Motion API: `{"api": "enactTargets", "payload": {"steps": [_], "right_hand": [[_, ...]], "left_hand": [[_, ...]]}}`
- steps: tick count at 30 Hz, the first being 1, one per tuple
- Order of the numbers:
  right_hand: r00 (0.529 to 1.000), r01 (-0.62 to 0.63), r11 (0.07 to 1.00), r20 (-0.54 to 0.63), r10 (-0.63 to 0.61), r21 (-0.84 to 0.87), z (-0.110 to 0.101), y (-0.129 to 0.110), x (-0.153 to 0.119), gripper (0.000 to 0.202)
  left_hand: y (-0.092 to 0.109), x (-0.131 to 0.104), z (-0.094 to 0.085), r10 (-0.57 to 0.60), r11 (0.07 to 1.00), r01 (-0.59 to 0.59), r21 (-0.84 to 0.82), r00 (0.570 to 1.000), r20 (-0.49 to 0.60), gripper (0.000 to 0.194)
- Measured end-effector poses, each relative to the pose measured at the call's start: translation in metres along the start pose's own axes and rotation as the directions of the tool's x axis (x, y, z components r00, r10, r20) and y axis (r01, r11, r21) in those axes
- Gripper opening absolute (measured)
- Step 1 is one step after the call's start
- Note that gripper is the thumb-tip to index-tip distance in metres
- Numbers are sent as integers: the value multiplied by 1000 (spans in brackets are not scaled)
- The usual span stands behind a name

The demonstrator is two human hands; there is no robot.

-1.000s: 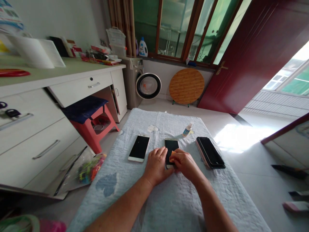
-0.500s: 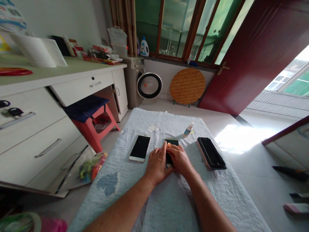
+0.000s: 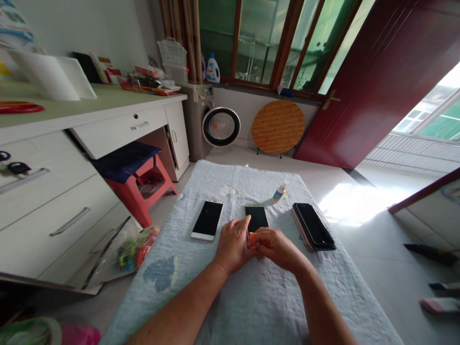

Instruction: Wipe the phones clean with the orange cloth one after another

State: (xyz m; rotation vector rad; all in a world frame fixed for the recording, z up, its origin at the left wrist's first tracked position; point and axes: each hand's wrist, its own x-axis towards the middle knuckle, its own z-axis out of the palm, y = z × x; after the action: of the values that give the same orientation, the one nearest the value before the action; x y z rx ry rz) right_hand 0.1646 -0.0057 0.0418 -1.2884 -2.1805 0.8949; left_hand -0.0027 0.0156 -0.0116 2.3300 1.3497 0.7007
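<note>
A smartphone (image 3: 257,218) with a dark screen lies on the cloth, its lower part covered by my hands. My left hand (image 3: 233,241) grips it along its left edge, fingers bent. Between the fingers of my right hand (image 3: 273,244) is a small orange cloth (image 3: 253,238), pressed at the phone's lower end; most of the cloth is hidden. To the left lies a white smartphone (image 3: 207,220), screen up. Over on the right, a black smartphone (image 3: 313,225) rests in an opened case. A small spray bottle (image 3: 279,192) stands beyond the middle phone.
A pale blue quilted cloth (image 3: 172,306) covers the table. At the left are a red stool (image 3: 143,199) and a white desk (image 3: 108,127). Farther off stand a washing machine (image 3: 197,122) with its door open and a round wooden tabletop (image 3: 278,127).
My right hand has drawn the orange cloth from the upper part of the phone's screen down toward its near end. More of the screen shows. My left hand has stayed at the phone's edge.
</note>
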Motion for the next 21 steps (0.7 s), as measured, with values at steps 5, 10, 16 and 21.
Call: {"api": "enactTargets", "payload": {"steps": [5, 10, 16, 21], "right_hand": [[987, -128, 991, -103, 125, -28, -12, 22, -10, 21], [904, -212, 970, -401, 147, -121, -1, 43, 0, 33], [864, -167, 971, -500, 60, -171, 20, 45, 24, 26], [900, -122, 959, -436, -1, -254, 25, 46, 33, 31]], "left_hand": [[-5, 0, 7, 8, 1000, -8, -3, 999, -38, 89], [-3, 1, 4, -15, 1000, 15, -12, 1000, -13, 94], [0, 1, 1, -16, 1000, 17, -8, 999, 30, 88], [1, 2, 1, -36, 999, 35, 10, 999, 34, 91]]}}
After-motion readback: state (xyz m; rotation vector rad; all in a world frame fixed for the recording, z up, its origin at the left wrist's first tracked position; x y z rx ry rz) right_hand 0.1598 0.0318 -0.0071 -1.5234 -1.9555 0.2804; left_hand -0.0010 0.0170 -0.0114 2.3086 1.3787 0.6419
